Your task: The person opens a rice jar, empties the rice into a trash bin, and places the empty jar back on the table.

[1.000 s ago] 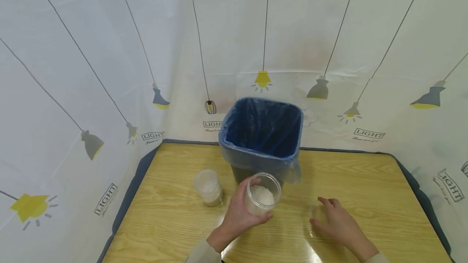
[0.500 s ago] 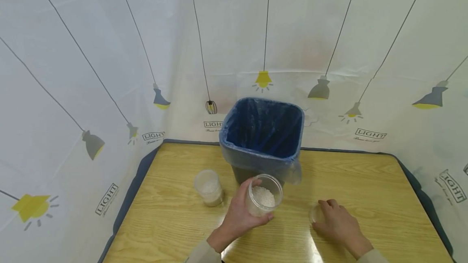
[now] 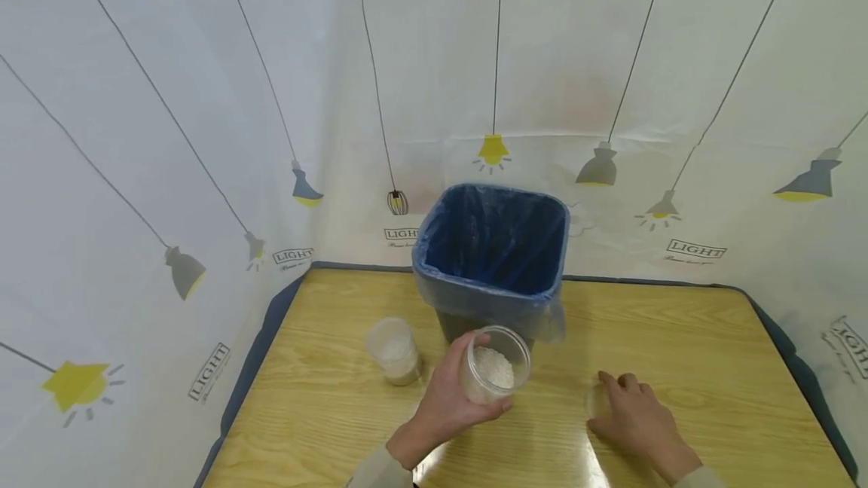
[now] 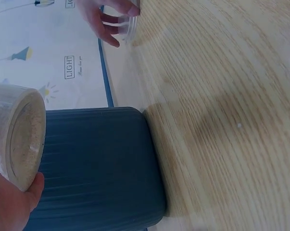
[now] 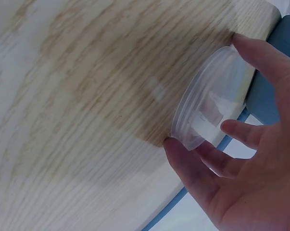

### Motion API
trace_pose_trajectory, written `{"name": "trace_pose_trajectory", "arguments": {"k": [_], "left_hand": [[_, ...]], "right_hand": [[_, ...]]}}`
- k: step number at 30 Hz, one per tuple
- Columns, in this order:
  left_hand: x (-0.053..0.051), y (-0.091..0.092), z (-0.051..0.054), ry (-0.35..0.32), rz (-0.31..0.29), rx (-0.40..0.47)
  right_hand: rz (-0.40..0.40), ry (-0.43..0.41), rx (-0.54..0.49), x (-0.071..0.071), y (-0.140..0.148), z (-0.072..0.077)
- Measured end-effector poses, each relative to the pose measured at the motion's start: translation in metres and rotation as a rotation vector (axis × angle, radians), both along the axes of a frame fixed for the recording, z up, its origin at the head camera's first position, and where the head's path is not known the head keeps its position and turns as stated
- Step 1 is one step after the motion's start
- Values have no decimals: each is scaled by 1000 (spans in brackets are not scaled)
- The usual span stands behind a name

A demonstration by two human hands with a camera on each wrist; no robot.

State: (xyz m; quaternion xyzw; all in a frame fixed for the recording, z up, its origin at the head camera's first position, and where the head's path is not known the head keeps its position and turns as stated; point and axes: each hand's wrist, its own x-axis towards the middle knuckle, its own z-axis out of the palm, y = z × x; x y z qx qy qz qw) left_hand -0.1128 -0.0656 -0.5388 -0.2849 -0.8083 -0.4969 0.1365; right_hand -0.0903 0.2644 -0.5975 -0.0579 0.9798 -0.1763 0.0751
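My left hand (image 3: 445, 398) grips a clear plastic jar (image 3: 499, 390) partly filled with white, rice-like grains. The jar is held tilted just in front of the bin; its round base (image 4: 27, 139) shows in the left wrist view. To the right, my right hand (image 3: 640, 420) pinches a clear round lid (image 5: 209, 101) by its edges, thumb and fingers on opposite sides, low over the table. The lid is faint in the head view. A second clear jar (image 3: 395, 352), holding pale grains in its lower part, stands on the table to the left.
A dark bin (image 4: 96, 168) with a blue plastic liner (image 3: 488, 288) stands at the back middle of the wooden table (image 3: 325, 413). White sheeting (image 3: 380, 59) printed with hanging lamps encloses the table's back and sides.
My right hand's fingers have come round the lid, which lay between spread fingers a second ago. My left hand and its jar stay nearly still; the head view has shifted slightly.
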Motion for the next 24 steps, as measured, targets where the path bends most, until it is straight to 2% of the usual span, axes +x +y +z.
{"name": "trace_pose_trajectory", "arguments": {"k": [6, 9, 11, 14, 19, 21, 24], "left_hand": [[0, -2, 1, 48, -6, -5], [1, -3, 4, 27, -6, -3], [2, -4, 6, 2, -10, 11], [2, -4, 9, -12, -8, 22], [1, -5, 9, -7, 12, 3], [1, -5, 9, -12, 17, 3], [0, -4, 9, -10, 25, 7]], "right_hand": [[-3, -9, 5, 1, 2, 2], [-15, 32, 21, 1, -1, 8], [-16, 89, 4, -1, -3, 17], [-45, 167, -110, -7, -8, 41], [-79, 273, -425, -16, -18, 90], [-71, 299, -521, -19, -23, 104], [-63, 314, -608, -24, -30, 121]]}}
